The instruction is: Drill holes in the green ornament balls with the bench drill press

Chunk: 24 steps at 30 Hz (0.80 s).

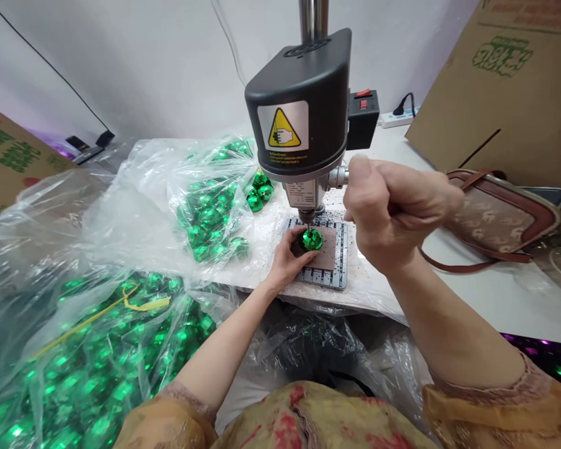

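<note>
A black benchtop drill press (302,93) with a yellow warning label stands at the centre. Below its chuck, a shiny green faceted ball (312,239) sits over a square board on the grey slotted base plate (340,262). My left hand (290,257) grips the ball's left side between thumb and fingers, and the drill bit meets its top. Raised at the right of the machine, my right hand (388,206) is closed around the feed handle (339,178), most of which is hidden by the fingers. Dark specks lie around the base.
Clear plastic bags of green balls (210,212) lie left of the machine, with a larger bag (98,368) at the lower left. Cardboard boxes (509,93) flank the table. A brown-trimmed handbag (500,215) lies at right, near a power strip (395,118).
</note>
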### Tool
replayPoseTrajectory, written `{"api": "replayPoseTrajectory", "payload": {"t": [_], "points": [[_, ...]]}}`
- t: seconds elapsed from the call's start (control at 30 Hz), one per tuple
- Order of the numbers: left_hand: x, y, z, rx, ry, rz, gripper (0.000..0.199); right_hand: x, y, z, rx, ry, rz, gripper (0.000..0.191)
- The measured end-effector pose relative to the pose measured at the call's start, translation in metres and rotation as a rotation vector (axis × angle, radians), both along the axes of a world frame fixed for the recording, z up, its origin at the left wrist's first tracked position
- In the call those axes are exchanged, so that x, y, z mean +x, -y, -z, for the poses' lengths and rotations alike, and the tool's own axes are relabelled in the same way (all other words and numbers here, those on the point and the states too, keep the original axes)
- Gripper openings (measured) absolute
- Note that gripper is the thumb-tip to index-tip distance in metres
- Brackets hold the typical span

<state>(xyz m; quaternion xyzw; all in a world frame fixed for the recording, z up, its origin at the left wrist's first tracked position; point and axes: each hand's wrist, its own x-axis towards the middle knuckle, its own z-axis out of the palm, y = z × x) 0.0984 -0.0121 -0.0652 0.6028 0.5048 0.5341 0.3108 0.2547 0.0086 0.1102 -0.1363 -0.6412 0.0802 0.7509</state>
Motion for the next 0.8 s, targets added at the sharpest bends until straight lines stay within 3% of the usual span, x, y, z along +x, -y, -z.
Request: {"api": "replayPoseTrajectory", "payload": {"t": [0.4,0.53,0.8], "points": [[0.0,0.002,-0.001,0.009,0.003,0.01,0.053,0.003,-0.004,0.015,0.12,0.071,0.049,0.044],[0.0,0.001,-0.002,-0.003,-0.001,0.008,0.054,0.004,-0.006,0.017,0.234,0.097,-0.008,0.045],[-0.001,0.001,0.001,0.001,0.003,0.024,0.056,0.004,-0.011,0.025,0.314,0.111,-0.126,0.043]]}}
